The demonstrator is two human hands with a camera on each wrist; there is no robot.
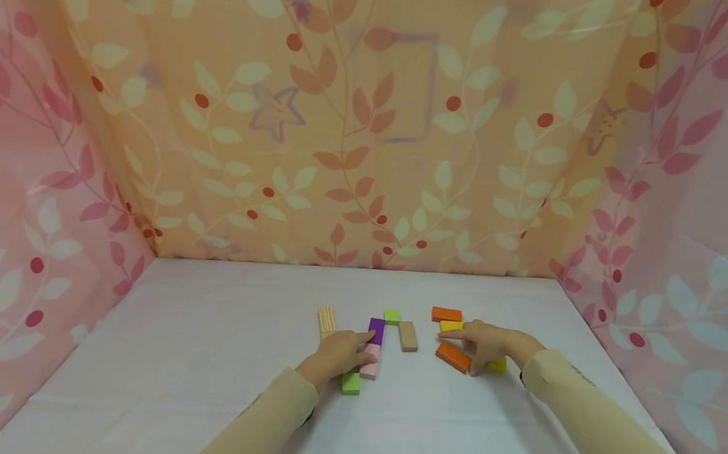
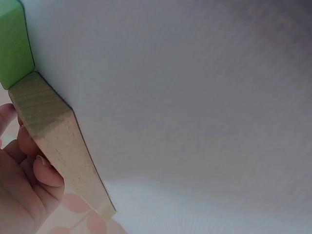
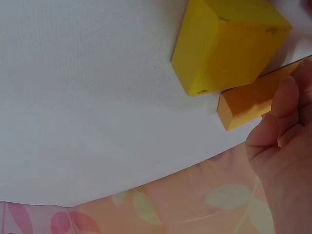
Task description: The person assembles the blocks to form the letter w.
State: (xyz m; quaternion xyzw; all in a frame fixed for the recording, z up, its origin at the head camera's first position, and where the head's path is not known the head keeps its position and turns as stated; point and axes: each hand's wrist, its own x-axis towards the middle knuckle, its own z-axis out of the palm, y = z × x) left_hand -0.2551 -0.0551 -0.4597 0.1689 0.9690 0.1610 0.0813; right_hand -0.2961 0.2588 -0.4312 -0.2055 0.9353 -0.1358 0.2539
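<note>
In the head view my left hand (image 1: 339, 353) reaches over a row of small blocks. Its fingertips touch a purple block (image 1: 376, 330) and a pink block (image 1: 369, 370) standing end to end. A green block (image 1: 351, 384) lies just below this hand. The left wrist view shows a plain wooden block (image 2: 73, 156) in front of the fingers, with a green block (image 2: 15, 46) at its end. My right hand (image 1: 488, 342) has its index finger stretched along a yellow block (image 1: 451, 326). Its thumb is at the near end of an orange block (image 1: 453, 357).
Another orange block (image 1: 447, 315) lies beyond the right hand, and a yellow block (image 3: 224, 48) is beside it. Between the hands are a wooden block (image 1: 408, 337) and a light green block (image 1: 392, 317). Ridged wooden pieces (image 1: 327, 319) lie left. Patterned curtains (image 1: 357, 148) surround the white table.
</note>
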